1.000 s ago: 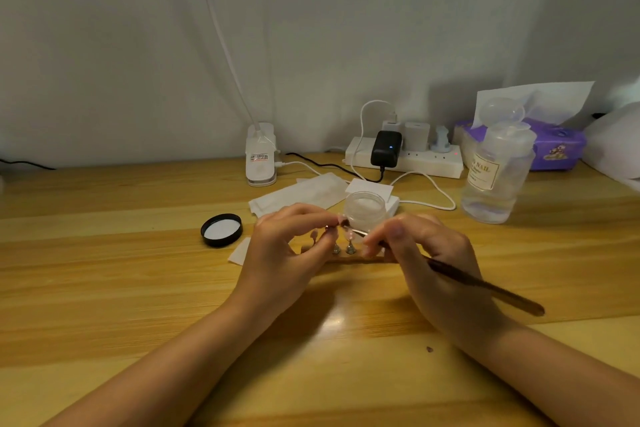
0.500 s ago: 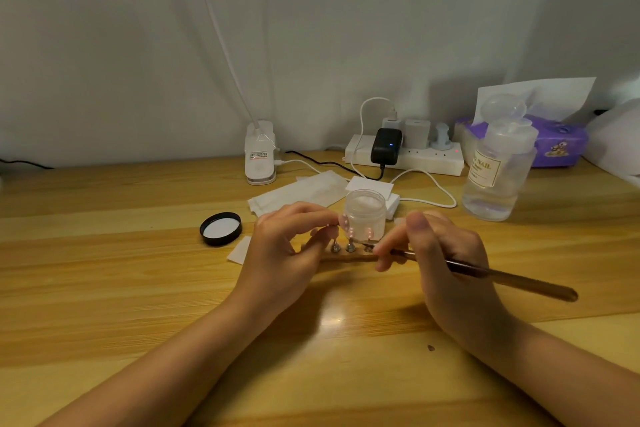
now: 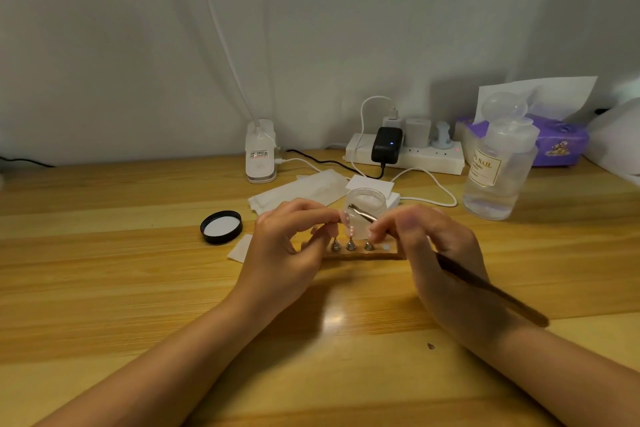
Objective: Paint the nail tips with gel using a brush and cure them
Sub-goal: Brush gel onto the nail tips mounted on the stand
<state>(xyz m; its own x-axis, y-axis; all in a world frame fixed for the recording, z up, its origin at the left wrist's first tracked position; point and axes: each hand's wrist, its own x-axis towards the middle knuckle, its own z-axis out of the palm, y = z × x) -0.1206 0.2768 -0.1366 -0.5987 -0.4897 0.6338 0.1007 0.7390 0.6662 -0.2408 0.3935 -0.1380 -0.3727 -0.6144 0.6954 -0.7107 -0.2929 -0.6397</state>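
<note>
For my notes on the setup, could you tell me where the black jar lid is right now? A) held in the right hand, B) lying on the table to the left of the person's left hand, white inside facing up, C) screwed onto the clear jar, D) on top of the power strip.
B: the black lid lies on the table left of the left hand, white liner up, while the clear jar stands open.
</note>
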